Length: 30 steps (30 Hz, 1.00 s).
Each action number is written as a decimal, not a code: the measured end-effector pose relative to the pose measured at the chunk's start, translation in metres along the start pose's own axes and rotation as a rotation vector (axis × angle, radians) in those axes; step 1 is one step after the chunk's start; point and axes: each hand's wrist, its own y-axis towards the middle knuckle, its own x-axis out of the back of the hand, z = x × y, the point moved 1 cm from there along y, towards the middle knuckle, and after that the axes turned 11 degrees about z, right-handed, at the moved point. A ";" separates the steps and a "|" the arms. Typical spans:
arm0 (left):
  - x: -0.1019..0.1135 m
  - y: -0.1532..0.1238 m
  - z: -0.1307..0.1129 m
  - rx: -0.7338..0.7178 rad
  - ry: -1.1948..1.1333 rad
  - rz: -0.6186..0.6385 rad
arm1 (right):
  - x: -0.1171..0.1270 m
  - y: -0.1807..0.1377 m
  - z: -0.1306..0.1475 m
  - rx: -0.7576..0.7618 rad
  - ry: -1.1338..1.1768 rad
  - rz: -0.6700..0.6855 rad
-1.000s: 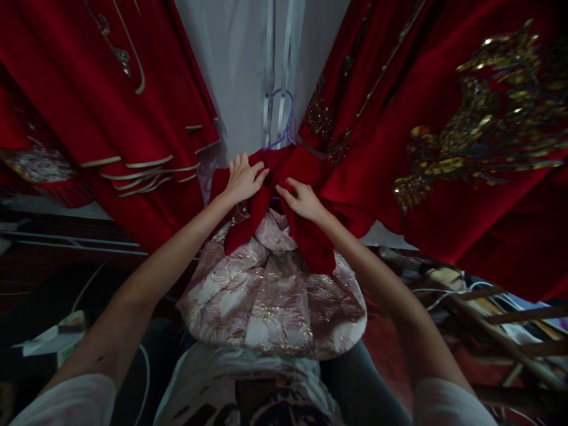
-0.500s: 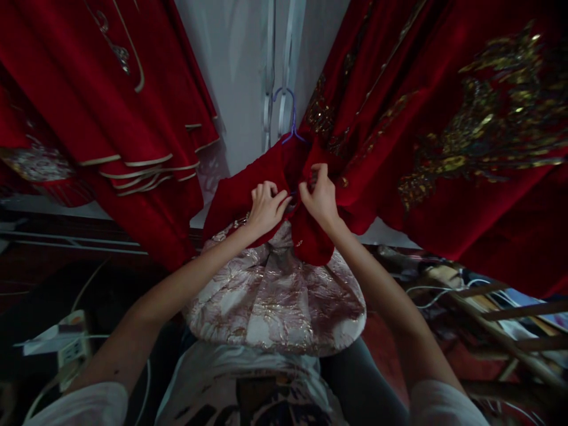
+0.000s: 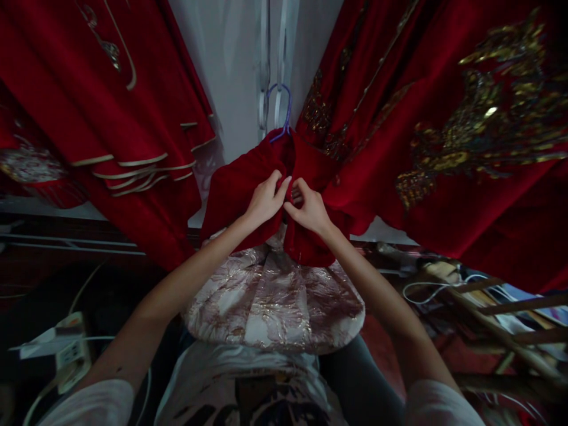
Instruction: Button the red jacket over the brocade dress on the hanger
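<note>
A small red velvet jacket (image 3: 233, 189) hangs on a blue wire hanger (image 3: 279, 109) against a pale wall. My left hand (image 3: 265, 200) and my right hand (image 3: 308, 208) meet at the jacket's front opening, fingers pinched on the red cloth edges, thumbs almost touching. Below the jacket spreads a pink and white brocade skirt (image 3: 270, 302) with gold thread, hanging towards my body.
Large red embroidered garments hang on the left (image 3: 102, 112) and on the right (image 3: 444, 136), the right one with gold sequin work. A white power strip (image 3: 66, 355) with cables lies at lower left. Wooden sticks and wires (image 3: 488, 307) clutter the lower right.
Both hands moved from the jacket's spread lapels to its centre and drew the two red front edges together. The view tilted slightly down.
</note>
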 end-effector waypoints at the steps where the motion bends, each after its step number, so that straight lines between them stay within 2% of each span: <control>1: -0.002 -0.002 0.002 0.008 -0.029 0.011 | -0.001 0.000 -0.001 -0.009 0.036 -0.031; 6: -0.011 -0.015 0.016 0.066 -0.285 0.043 | -0.003 0.002 -0.012 -0.022 0.177 -0.133; 11: -0.008 -0.025 0.016 0.153 -0.551 -0.059 | -0.006 -0.002 -0.017 -0.004 0.301 -0.067; 19: 0.001 -0.031 0.015 0.109 -0.653 -0.046 | -0.006 -0.001 -0.018 -0.016 0.499 -0.107; 24: 0.003 -0.034 0.012 0.058 -0.659 0.008 | -0.003 -0.003 -0.016 0.016 0.477 -0.085; 30: 0.001 -0.029 0.006 0.142 -0.772 -0.081 | 0.000 -0.005 -0.013 0.017 0.462 -0.086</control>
